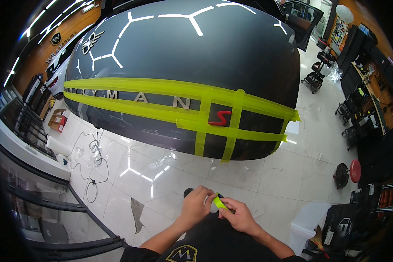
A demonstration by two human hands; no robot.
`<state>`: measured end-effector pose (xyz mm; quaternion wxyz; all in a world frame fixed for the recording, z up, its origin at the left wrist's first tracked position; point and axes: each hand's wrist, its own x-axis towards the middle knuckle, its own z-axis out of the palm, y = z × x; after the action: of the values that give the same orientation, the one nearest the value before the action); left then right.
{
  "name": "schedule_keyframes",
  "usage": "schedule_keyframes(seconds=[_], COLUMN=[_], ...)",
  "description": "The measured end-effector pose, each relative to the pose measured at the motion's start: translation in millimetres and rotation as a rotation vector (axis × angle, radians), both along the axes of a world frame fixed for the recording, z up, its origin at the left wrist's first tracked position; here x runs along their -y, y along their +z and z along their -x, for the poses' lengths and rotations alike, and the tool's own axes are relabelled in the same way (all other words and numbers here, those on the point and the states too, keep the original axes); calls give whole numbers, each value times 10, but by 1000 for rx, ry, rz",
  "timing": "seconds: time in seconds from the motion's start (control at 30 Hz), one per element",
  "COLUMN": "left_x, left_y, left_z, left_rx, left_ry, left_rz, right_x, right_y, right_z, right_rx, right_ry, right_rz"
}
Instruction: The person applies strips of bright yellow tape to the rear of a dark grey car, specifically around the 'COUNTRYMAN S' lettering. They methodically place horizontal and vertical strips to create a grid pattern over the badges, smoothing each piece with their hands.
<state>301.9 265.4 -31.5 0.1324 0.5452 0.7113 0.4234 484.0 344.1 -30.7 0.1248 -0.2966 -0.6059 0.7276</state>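
Both hands meet in front of my chest over a small piece of masking tape [219, 203], bright yellow-green, possibly on its roll, though fingers hide most of it. My left hand [197, 204] pinches its left end with thumb and fingers. At the other side, my right hand [239, 215] is closed around it. Beyond them stands a glossy dark grey car panel [231, 56]. Strips of the same tape [157, 85] frame a row of raised silver letters [140, 97] and a red badge [220, 118]. Shorter strips cross upright on both sides of the badge.
A black cable [96, 157] lies on the tiled floor at left, near a red and white box [57, 120]. Glass panels with dark frames [52, 207] border the left. On the right are a round red stool [355, 170], rolling stools, a workbench and a white sheet [308, 225].
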Motion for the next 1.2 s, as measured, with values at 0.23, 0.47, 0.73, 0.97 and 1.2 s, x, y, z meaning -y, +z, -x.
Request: schedule_keyframes(seconds=[0.23, 0.47, 0.73, 0.97, 1.2], left_x=[-44, -75, -21, 27, 24], left_y=[-4, -1, -26, -67, -87], left_z=[-87, -201, -159, -224, -239], left_rx=[-61, 110, 203, 228, 233], left_ry=[43, 12, 7, -18, -36], left_rz=[65, 10, 126, 184, 231], right_x=[-158, -251, -174, -168, -123], right_y=[238, 232, 92, 14, -28], right_z=[-122, -262, -312, -396, -437], right_rx=[131, 233, 211, 183, 260], right_ry=[-78, -113, -98, -82, -73], right_rz=[-278, -412, -300, -293, -210])
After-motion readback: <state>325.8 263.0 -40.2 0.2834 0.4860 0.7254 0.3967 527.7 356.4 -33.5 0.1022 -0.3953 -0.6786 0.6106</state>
